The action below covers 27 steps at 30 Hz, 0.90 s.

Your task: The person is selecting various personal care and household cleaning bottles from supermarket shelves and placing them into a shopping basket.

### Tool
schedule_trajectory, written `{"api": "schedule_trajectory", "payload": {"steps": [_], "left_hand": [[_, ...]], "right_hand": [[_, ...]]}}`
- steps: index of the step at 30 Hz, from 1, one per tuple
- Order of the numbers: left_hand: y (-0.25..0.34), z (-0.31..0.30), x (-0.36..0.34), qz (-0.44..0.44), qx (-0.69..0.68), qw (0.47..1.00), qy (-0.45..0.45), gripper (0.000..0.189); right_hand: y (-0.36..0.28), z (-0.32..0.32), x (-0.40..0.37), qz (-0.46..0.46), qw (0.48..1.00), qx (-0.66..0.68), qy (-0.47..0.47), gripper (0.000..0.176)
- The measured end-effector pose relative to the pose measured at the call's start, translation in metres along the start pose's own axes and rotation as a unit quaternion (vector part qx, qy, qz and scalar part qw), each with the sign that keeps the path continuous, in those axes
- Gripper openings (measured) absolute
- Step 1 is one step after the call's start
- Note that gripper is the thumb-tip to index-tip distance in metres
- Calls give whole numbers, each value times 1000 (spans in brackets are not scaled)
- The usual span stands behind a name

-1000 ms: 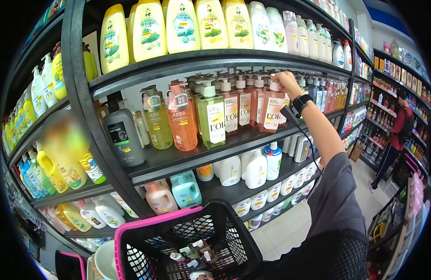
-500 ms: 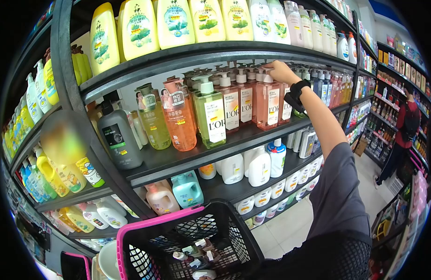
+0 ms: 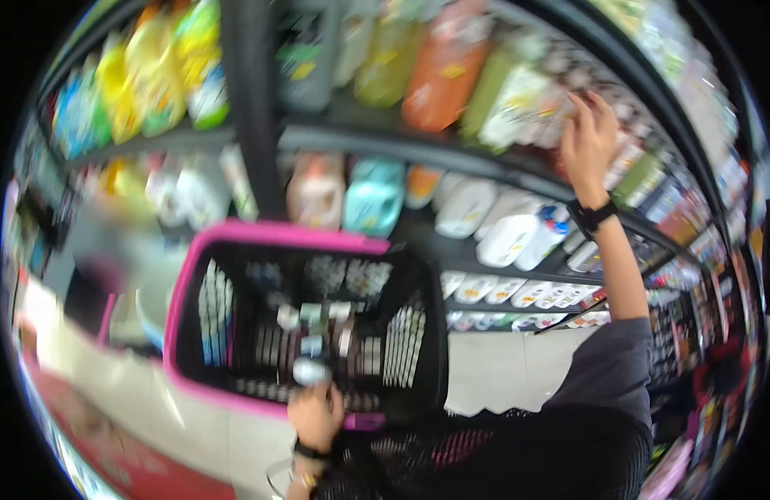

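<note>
My right hand [image 3: 589,142], with a dark watch on the wrist, reaches up to the shelf of pump bottles. Its fingers are stretched and apart, in front of blurred pink bottles, and nothing shows in them. Just left of it stands a green pump bottle with a white label [image 3: 506,104]. Low in the view, my left hand [image 3: 316,414] is closed around the near rim of a black shopping basket with a pink edge [image 3: 180,333]. Several small bottles [image 3: 312,371] lie in the basket.
An orange bottle [image 3: 443,71] and a dark grey one [image 3: 305,62] share the upper shelf. Below are a teal jug [image 3: 374,197] and white bottles [image 3: 506,239]. A dark shelf post [image 3: 253,117] rises behind the basket. Tiled floor [image 3: 493,367] shows beside it.
My view has tilted down and left, blurring the picture. My right hand has come off the pump top of a pink bottle, its fingers now spread. My left hand has come into view at the basket.
</note>
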State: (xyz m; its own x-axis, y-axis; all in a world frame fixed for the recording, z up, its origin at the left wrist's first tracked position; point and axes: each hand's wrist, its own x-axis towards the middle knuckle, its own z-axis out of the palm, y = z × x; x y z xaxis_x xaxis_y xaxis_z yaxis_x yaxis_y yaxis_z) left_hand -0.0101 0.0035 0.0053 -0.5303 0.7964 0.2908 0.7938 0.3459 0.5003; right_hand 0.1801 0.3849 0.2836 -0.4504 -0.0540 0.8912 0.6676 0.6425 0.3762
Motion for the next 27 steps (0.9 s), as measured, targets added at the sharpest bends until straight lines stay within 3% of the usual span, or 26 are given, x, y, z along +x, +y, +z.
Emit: {"api": "schedule_trajectory", "payload": {"steps": [1,2,4,5,6,7,8,10,12,14,15,18,20,22,27], "left_hand": [[-1,1,-16,-8,8,1000,18,12],[2,-6,-19,-18,-2,1000,20,11],[1,5,-13,-15,-16,999,35,10],[17,-3,0,-6,-18,999,35,11],[20,-11,-8,-20,-12,999,34,11],[14,-4,-9,-28,-17,999,30,11],[13,-3,-5,-24,-13,999,29,11],[7,1,-9,-23,-15,999,29,11],[2,4,-11,-23,-19,999,35,12],[2,2,-10,-28,-21,999,30,9],[3,0,-10,-29,-26,999,22,8],[3,2,-10,-31,-33,999,28,8],[1,3,-5,-14,-39,998,37,8],[3,3,-8,-20,-40,998,48,7],[4,3,-9,-16,-21,999,38,10]], "right_hand": [[-41,8,-12,-6,998,62,-25,34],[-57,-2,-13,-76,987,117,-77,31],[-133,16,-48,-163,919,298,-200,26],[-128,15,-45,-159,921,290,-206,22],[-186,12,-71,-115,828,406,-370,21],[-215,17,-93,-103,780,447,-425,21],[-221,21,-97,-95,767,451,-447,24],[-287,43,-155,-182,628,433,-620,26],[-334,70,-205,-194,599,376,-680,43],[-367,96,-285,-179,659,368,-631,45],[-370,93,-288,-176,690,371,-596,26],[-381,99,-337,-183,680,364,-609,24],[-386,85,-339,-145,709,327,-607,21],[-387,85,-341,-163,708,330,-603,18],[-392,76,-353,-157,740,296,-584,29]]}}
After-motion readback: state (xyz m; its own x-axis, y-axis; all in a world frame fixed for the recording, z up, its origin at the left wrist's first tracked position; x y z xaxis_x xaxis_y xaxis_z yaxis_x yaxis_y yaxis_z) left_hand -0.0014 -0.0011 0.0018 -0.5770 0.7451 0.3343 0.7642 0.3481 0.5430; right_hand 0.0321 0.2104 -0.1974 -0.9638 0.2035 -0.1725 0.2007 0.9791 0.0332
